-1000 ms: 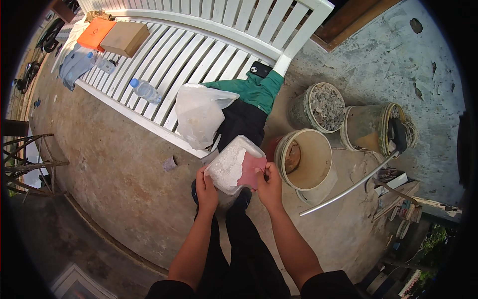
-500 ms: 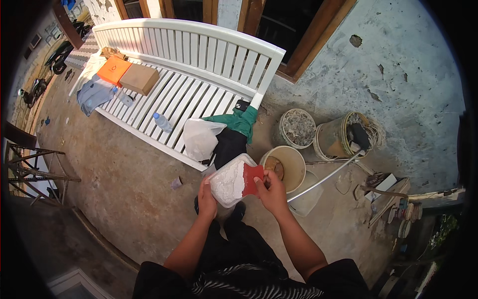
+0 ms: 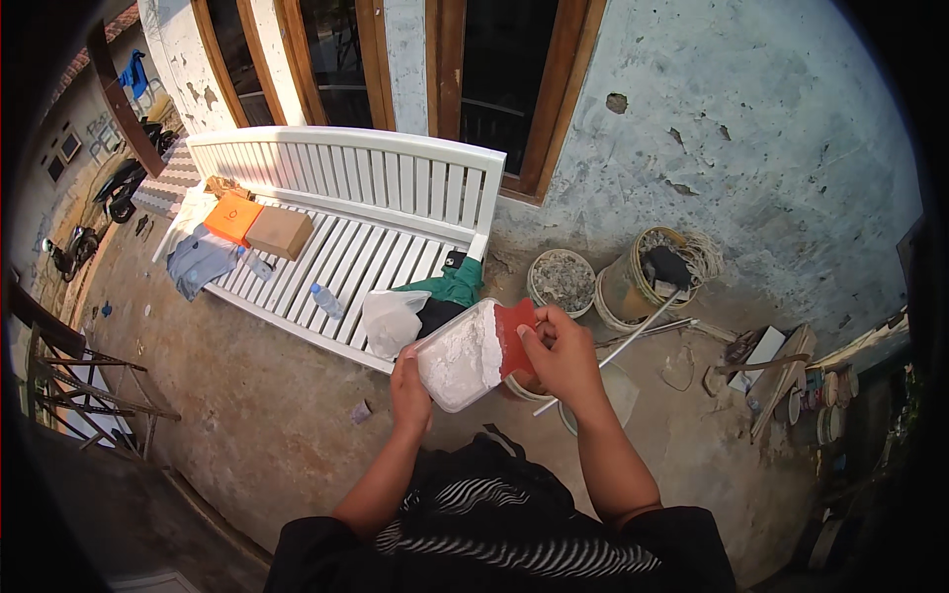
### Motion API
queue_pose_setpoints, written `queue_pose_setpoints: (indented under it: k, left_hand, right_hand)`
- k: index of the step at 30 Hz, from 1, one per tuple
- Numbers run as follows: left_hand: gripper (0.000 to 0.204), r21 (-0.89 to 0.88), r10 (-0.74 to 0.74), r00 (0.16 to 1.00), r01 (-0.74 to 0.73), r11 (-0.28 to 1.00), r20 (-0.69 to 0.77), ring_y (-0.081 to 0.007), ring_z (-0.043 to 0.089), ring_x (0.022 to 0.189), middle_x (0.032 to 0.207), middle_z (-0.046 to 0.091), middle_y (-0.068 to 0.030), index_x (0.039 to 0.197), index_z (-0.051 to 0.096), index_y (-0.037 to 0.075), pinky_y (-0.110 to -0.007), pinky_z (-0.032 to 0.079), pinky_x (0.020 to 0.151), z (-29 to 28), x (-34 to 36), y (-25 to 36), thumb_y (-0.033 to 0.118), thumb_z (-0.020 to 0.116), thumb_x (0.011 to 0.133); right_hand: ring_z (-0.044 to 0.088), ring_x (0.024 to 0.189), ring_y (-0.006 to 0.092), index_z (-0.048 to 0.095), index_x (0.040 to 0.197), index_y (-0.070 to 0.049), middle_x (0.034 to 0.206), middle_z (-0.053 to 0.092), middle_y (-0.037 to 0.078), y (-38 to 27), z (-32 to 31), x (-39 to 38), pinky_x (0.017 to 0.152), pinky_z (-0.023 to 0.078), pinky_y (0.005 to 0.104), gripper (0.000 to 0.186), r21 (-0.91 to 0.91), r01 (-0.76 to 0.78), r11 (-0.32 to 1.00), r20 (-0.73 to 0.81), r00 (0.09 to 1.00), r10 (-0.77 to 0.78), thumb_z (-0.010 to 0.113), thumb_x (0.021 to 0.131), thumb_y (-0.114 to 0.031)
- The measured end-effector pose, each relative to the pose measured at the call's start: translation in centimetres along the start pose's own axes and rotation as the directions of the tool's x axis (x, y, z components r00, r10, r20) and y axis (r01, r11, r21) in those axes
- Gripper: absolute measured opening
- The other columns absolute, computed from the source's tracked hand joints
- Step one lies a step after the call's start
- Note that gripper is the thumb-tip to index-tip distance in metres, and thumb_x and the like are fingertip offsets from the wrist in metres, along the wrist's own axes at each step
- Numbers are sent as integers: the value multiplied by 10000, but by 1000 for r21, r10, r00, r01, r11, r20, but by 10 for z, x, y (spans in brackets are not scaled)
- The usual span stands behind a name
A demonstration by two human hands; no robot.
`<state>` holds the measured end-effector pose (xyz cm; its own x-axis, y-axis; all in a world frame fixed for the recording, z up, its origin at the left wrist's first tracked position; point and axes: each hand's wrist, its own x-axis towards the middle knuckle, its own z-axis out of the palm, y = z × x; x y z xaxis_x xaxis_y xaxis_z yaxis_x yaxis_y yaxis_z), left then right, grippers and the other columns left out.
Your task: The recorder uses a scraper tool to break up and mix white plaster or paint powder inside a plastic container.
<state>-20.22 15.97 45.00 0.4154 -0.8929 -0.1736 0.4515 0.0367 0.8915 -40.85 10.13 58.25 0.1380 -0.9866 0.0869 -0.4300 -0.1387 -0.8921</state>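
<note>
My left hand (image 3: pixel 409 393) is closed on the left edge of a shallow, clear plastic tub (image 3: pixel 457 403), which is tilted in front of my body. White paste (image 3: pixel 457 356) fills much of the tub. A red putty scraper (image 3: pixel 515 341) with a notched outline is pinched between the thumb and fingers of my right hand (image 3: pixel 565 354). Its edge rests against the paste at the tub's right side. Part of the scraper's grip is hidden behind my right fingers.
A white slatted bench (image 3: pixel 341 178) stands ahead, holding a cardboard box (image 3: pixel 280 233), an orange box (image 3: pixel 232 217), a water bottle (image 3: pixel 326 300) and a white plastic bag (image 3: pixel 391 321). To the right are a rubble bucket (image 3: pixel 561 281), another bucket (image 3: pixel 621 289) and a long pole (image 3: pixel 633 338).
My view has tilted up, showing more wall and windows. The tub and scraper remain in my hands, and my right hand has moved slightly up and right with the scraper.
</note>
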Motion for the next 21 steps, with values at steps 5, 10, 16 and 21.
queue_pose_setpoints:
  k: [5, 10, 16, 21]
  left_hand:
    - [382, 13, -5, 996, 4, 1000, 84, -218, 626, 1066, 1158, 645, -142, 1246, 584, -18, -346, 488, 957, 16, -2, 13, 259, 397, 1063]
    - [387, 33, -123, 960, 118, 992, 254, -218, 634, 1046, 1146, 650, -136, 1237, 589, -13, -349, 499, 944, 38, -7, 32, 269, 394, 1056]
    - [382, 52, -220, 875, 219, 974, 430, -207, 634, 1055, 1138, 661, -134, 1232, 596, -12, -337, 488, 956, 48, -2, 32, 249, 376, 1062]
    - [380, 100, -274, 836, 258, 961, 475, -214, 635, 1052, 1135, 660, -141, 1235, 594, -11, -340, 489, 955, 45, 7, 40, 249, 380, 1061]
  right_hand:
    - [635, 636, 127, 635, 1023, -3, 789, 696, 88, -31, -28, -16, 598, 502, 284, 132, -65, 157, 985, 57, 987, -153, 674, 928, -86]
    - [680, 752, 288, 670, 1046, -54, 895, 700, 116, -33, -51, -24, 675, 528, 364, 154, -204, 300, 932, 71, 954, -292, 668, 917, -139]
    - [653, 855, 344, 681, 1034, -66, 933, 697, 122, -28, -59, -29, 750, 515, 416, 151, -402, 361, 841, 56, 927, -371, 651, 912, -150]
    - [672, 806, 340, 674, 1064, -62, 893, 702, 151, -26, -43, -31, 714, 519, 399, 159, -311, 170, 935, 7, 984, -176, 644, 932, -146]
